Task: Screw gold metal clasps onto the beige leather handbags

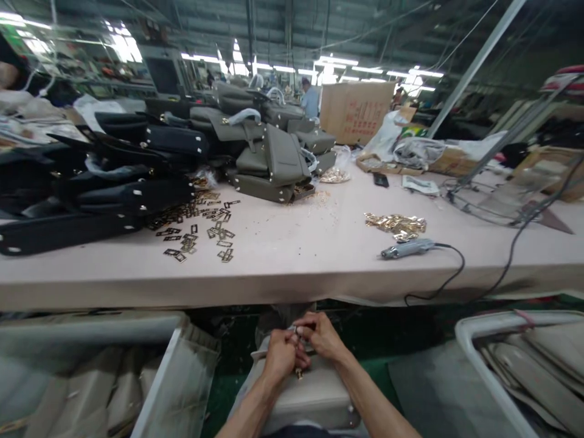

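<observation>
1. Across the person's lap, a smooth beige-grey leather-like bag (314,395) is lying, showing a small shiny gold metal fitting (299,373) just below the fingers.
2. Its near edge is running left to right; hands and arms are hiding too much for judging the long axis.
3. Over it, the left hand (280,353) and right hand (322,336) are meeting, fingertips bunched; what they are pinching, I cannot tell.
4. Beyond, a silver-grey pen-shaped electric screwdriver (407,248) is resting on the pale worktable (283,249), near piled gold metal pieces (396,224).
5. White plastic bins (157,386) are flanking the lap.
</observation>
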### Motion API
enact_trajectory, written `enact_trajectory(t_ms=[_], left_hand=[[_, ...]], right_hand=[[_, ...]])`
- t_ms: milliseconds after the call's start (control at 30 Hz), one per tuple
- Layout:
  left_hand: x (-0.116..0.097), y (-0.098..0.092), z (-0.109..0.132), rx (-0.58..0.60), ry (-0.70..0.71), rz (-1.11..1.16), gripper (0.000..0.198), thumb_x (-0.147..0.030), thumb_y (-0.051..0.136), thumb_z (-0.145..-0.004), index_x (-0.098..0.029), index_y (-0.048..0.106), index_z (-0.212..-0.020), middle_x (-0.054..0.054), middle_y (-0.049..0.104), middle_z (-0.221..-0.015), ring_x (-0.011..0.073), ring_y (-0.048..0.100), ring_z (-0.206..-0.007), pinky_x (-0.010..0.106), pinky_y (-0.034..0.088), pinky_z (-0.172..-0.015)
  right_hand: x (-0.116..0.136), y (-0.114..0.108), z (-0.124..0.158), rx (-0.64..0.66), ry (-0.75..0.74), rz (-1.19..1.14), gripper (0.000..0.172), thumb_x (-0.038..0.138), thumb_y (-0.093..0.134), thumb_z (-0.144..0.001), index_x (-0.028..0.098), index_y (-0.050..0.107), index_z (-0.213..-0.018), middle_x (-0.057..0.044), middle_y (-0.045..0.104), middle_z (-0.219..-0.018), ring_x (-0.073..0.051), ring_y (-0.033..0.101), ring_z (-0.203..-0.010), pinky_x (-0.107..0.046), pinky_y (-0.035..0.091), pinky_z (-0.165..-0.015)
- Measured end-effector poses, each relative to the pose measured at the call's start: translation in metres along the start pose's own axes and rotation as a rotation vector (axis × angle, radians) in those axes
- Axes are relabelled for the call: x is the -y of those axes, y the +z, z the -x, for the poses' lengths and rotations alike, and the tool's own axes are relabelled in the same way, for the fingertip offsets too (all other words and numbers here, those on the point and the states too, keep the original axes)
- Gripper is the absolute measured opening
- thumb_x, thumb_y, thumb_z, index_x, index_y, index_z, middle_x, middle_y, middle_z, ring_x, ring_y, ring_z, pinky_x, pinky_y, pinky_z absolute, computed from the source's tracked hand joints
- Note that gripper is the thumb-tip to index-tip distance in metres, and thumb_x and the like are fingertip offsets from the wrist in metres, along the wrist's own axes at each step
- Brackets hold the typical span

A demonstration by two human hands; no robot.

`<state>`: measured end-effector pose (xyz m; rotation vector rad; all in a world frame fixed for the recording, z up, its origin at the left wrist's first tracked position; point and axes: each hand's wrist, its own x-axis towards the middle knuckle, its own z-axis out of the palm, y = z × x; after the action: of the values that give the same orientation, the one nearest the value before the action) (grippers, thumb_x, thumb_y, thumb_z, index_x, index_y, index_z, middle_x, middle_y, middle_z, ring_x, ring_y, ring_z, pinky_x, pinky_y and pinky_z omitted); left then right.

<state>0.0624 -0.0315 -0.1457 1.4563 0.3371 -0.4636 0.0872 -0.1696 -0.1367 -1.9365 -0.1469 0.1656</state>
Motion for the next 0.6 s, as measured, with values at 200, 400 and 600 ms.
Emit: enact_trajectory(t_ms=[200, 400, 600], left_hand=[[-0.003, -0.004, 0.006, -0.048, -0.009, 0.114, 0.043, -0.056, 0.074, -0.065, -0.017, 0.061, -0.055, 0.011, 0.065, -0.051, 0.0196, 0.062, -0.041, 0.028, 0.047, -0.041], [-0.007, -0.006, 0.010, -0.061, 0.010, 0.146, 0.037, -0.047, 0.074, -0.066, -0.015, 0.061, -0.054, 0.010, 0.063, -0.051, 0.0187, 0.062, -0.041, 0.025, 0.045, -0.040], [-0.008, -0.002, 0.012, -0.079, -0.007, 0.136, 0.037, -0.046, 0.078, -0.066, -0.015, 0.060, -0.054, 0.009, 0.063, -0.048, 0.0214, 0.063, -0.041, 0.027, 0.046, -0.039]], right_hand=[[0.062, -0.074, 0.012, -0.480, -0.149, 0.299, 0.029, 0.040, 0.065, -0.088, 0.024, 0.080, -0.108, -0.011, 0.075, -0.094, -0.029, 0.068, -0.079, -0.041, 0.054, -0.077], [0.107, -0.224, -0.008, -1.202, 0.130, 0.656, 0.052, 0.049, 0.055, -0.091, 0.010, 0.070, -0.123, -0.019, 0.075, -0.095, -0.036, 0.070, -0.094, -0.046, 0.052, -0.092], [0.089, -0.287, -0.049, -1.067, 0.555, 0.718, 0.089, 0.066, 0.074, -0.071, -0.004, 0.060, -0.124, -0.040, 0.064, -0.115, -0.049, 0.063, -0.116, -0.055, 0.051, -0.097]])
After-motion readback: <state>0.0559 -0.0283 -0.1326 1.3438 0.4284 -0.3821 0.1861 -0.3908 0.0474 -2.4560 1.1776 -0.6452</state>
